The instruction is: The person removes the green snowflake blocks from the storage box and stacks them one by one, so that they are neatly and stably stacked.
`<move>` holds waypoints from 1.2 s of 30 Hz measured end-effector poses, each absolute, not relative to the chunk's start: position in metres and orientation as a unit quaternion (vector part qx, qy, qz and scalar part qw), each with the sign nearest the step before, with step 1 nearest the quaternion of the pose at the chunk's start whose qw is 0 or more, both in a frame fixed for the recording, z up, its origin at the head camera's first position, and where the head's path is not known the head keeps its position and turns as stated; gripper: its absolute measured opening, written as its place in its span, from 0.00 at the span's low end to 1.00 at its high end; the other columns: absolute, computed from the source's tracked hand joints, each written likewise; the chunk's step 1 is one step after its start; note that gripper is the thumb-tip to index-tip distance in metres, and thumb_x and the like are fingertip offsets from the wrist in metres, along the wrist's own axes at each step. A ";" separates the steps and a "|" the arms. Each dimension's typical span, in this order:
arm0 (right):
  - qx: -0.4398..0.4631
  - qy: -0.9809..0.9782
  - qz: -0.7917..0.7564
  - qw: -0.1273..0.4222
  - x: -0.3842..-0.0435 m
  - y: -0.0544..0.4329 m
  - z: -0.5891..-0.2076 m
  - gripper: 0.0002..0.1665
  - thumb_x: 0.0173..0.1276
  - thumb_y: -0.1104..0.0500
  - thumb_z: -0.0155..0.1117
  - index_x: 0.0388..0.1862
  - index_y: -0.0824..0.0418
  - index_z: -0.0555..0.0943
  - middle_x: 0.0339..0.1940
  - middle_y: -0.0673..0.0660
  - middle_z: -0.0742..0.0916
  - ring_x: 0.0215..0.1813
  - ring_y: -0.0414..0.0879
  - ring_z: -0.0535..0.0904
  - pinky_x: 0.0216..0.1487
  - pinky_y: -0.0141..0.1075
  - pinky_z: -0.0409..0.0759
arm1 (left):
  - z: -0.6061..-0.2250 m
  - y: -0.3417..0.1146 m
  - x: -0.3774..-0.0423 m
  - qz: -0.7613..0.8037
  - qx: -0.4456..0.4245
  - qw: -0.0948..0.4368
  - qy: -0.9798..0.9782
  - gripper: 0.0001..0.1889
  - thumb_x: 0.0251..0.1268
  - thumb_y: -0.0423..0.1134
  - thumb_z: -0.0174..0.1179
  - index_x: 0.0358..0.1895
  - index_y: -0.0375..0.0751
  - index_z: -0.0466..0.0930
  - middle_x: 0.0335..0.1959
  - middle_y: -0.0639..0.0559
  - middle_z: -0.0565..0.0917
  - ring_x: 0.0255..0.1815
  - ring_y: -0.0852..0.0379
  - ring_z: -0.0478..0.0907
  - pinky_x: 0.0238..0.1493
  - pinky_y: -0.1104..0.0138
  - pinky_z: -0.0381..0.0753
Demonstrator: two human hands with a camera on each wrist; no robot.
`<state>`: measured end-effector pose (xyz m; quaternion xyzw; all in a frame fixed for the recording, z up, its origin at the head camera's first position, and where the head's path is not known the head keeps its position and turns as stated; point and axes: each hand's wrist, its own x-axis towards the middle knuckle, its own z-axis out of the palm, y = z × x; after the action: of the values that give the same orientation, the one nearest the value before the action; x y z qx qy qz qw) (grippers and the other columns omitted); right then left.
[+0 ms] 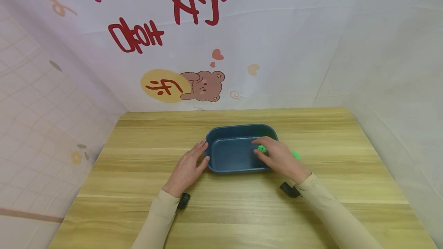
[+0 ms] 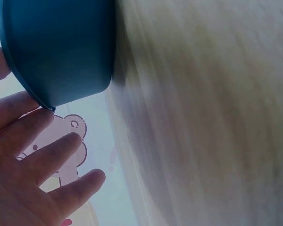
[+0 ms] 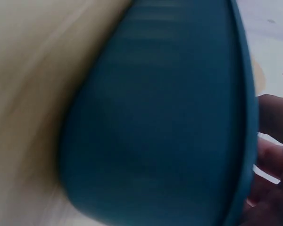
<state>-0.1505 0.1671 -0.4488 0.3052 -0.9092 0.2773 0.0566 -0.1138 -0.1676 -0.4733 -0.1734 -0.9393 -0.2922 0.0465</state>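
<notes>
A dark blue rectangular tray [image 1: 228, 158] sits on the wooden table, its wall filling much of both wrist views. At its left end, my left hand [image 1: 188, 168] touches the rim with extended fingers; the left wrist view has its fingertips [image 2: 47, 117] right at the tray's edge. My right hand [image 1: 277, 155] reaches over the right end, thumb and index finger apart. In the gap between them shows a small green notched disc [image 1: 262, 148], like a snowflake building piece. Another green piece [image 1: 295, 155] lies just right of the tray, partly covered by the right hand.
The light wooden table [image 1: 145, 156] meets a white printed cloth [image 1: 287, 49] at the back, decorated with a bear and red lettering. More pale cloth hangs along both sides. Black devices are strapped under the left wrist [image 1: 184, 201] and right wrist [image 1: 290, 190].
</notes>
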 end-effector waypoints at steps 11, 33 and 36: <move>0.299 -0.931 0.211 -0.002 -0.168 0.151 -0.454 0.25 0.75 0.55 0.68 0.65 0.67 0.80 0.62 0.64 0.83 0.60 0.57 0.83 0.58 0.51 0.84 | -0.475 -0.169 -0.114 -0.293 -0.170 0.045 -0.940 0.28 0.79 0.46 0.59 0.76 0.38 0.70 0.79 0.49 0.66 0.78 0.44 0.65 0.75 0.48 0.68; 0.354 -0.897 0.245 -0.098 -0.183 0.136 -0.461 0.27 0.72 0.61 0.71 0.66 0.68 0.79 0.61 0.61 0.86 0.63 0.55 0.82 0.65 0.49 0.80 | -0.474 -0.168 -0.115 -0.293 -0.173 0.046 -0.939 0.28 0.80 0.46 0.58 0.76 0.38 0.70 0.79 0.47 0.67 0.78 0.42 0.65 0.74 0.47 0.68; 0.355 -0.892 0.262 -0.097 -0.187 0.137 -0.460 0.25 0.70 0.62 0.72 0.64 0.68 0.81 0.57 0.60 0.87 0.59 0.54 0.83 0.61 0.47 0.82 | -0.474 -0.168 -0.115 -0.291 -0.168 0.044 -0.941 0.28 0.80 0.47 0.58 0.76 0.39 0.70 0.79 0.48 0.66 0.78 0.44 0.64 0.75 0.48 0.68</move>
<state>-0.1868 0.1372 -0.4604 0.3547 -0.8923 0.2616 -0.0975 -0.1146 -0.1676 -0.4742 -0.1678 -0.9409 -0.2911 0.0436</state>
